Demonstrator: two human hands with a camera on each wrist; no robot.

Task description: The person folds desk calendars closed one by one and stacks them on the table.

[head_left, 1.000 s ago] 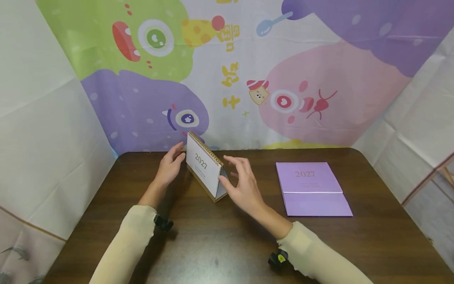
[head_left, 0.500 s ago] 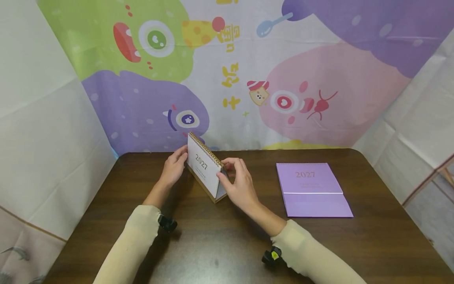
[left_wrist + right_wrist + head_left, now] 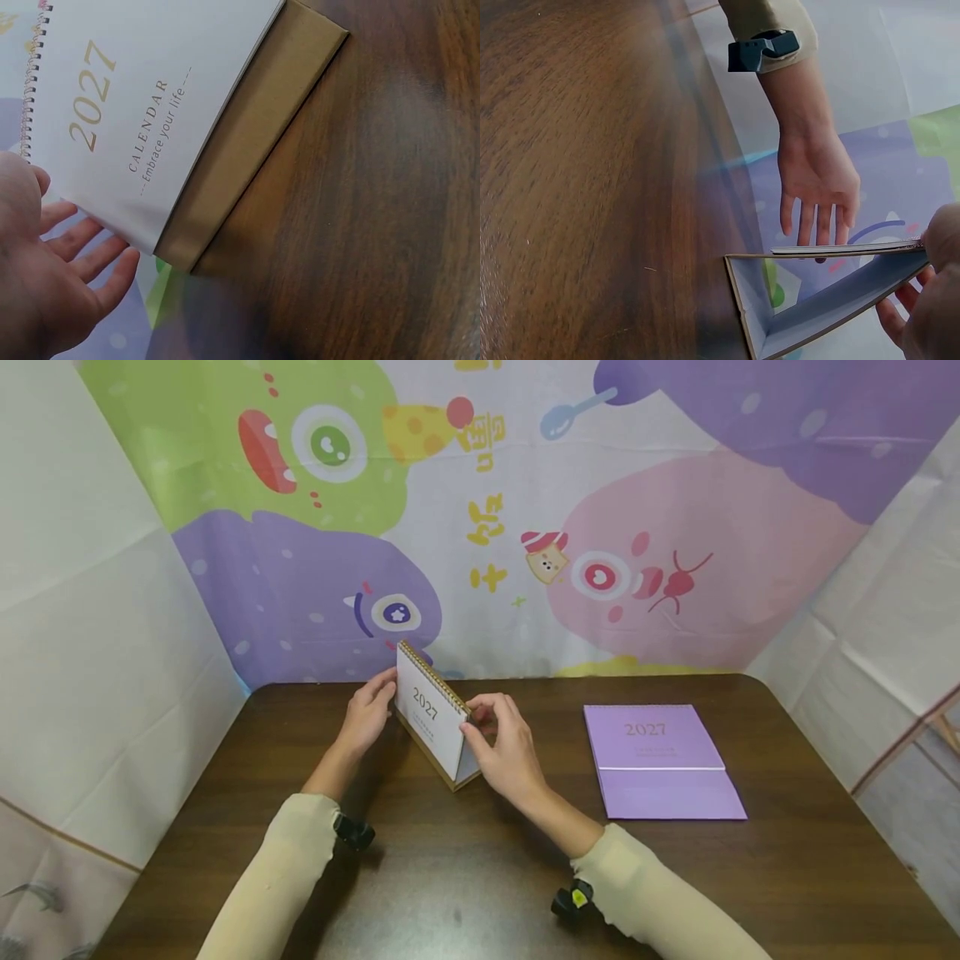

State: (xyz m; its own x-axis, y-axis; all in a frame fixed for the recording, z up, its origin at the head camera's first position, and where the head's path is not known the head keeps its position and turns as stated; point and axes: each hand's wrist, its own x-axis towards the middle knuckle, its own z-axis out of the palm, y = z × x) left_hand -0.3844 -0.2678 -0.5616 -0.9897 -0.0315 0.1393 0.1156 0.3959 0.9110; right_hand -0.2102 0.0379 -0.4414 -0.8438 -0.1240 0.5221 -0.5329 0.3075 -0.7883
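Note:
A white desk calendar (image 3: pixel 424 714) with a gold spiral and a brown card stand is propped up like a tent on the table, printed 2027. At its left edge is my left hand (image 3: pixel 366 714); the fingers are fairly straight and their tips reach the page edge, as the left wrist view shows beside the calendar (image 3: pixel 150 112). My right hand (image 3: pixel 510 747) holds the upper right corner, thumb toward the front and fingers behind the back panel. In the right wrist view the open side of the stand (image 3: pixel 840 296) shows, and the fingertips of the left hand (image 3: pixel 821 176) are partly hidden.
A purple 2027 calendar (image 3: pixel 660 760) lies flat to the right on the dark wooden table (image 3: pixel 450 877). Behind the table hangs a cartoon-printed cloth (image 3: pixel 487 635). White cloth walls (image 3: pixel 90 610) stand at both sides.
Both hands have moved in to the white calendar: the left to its left edge, the right to its upper right corner. The calendar stays about where it was.

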